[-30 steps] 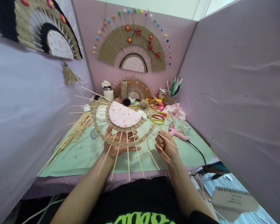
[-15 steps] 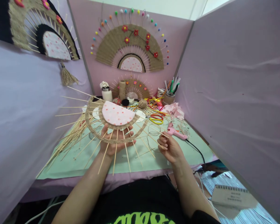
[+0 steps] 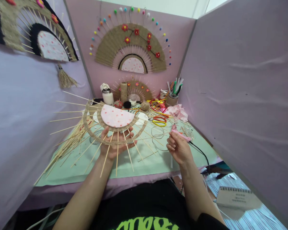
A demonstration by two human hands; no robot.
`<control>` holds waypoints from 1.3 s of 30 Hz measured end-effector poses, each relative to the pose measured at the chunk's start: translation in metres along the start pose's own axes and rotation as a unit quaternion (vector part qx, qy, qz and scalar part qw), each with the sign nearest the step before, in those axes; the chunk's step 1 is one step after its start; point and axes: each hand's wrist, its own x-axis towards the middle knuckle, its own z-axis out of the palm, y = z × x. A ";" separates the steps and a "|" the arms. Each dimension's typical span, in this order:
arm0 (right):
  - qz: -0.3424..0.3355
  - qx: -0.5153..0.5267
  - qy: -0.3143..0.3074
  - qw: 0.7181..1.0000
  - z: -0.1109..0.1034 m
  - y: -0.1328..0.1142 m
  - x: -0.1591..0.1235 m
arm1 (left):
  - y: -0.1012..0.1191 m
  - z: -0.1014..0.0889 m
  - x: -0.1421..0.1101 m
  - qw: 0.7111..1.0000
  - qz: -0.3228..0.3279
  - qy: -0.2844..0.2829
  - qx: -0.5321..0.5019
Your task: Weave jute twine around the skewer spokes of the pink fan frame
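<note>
My left hand [image 3: 115, 145] supports a half-round fan frame [image 3: 115, 142] from below, fingers spread behind its sticks. The frame has a pink dotted cloth centre [image 3: 117, 116], twine-wrapped bands and thin bamboo sticks fanning outward. My right hand [image 3: 180, 148] is raised to the right of the frame, fingers curled and thumb pressed to the forefinger. Whatever is in that pinch, if anything, is too small to make out. Just behind the right hand lies a pink glue gun [image 3: 184, 136], partly hidden by the fingers; I cannot tell whether they touch.
Loose bamboo sticks [image 3: 60, 155] lie at the left. Red and yellow scissors [image 3: 159, 121], pink cloth [image 3: 176, 111], a twine ball [image 3: 145, 106], a white bottle [image 3: 108, 96] and a tool pot [image 3: 171, 101] stand or lie farther back. The gun's black cord [image 3: 201, 151] runs off right. Finished fans hang on the walls.
My right hand has moved away from the stick ends at the frame's right side, to in front of the glue gun. The frame in my left hand has shifted slightly left.
</note>
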 end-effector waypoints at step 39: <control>-0.129 -0.268 -0.011 0.955 -0.013 -0.018 0.012 | -0.008 -0.002 -0.003 0.982 -0.157 -0.090 0.050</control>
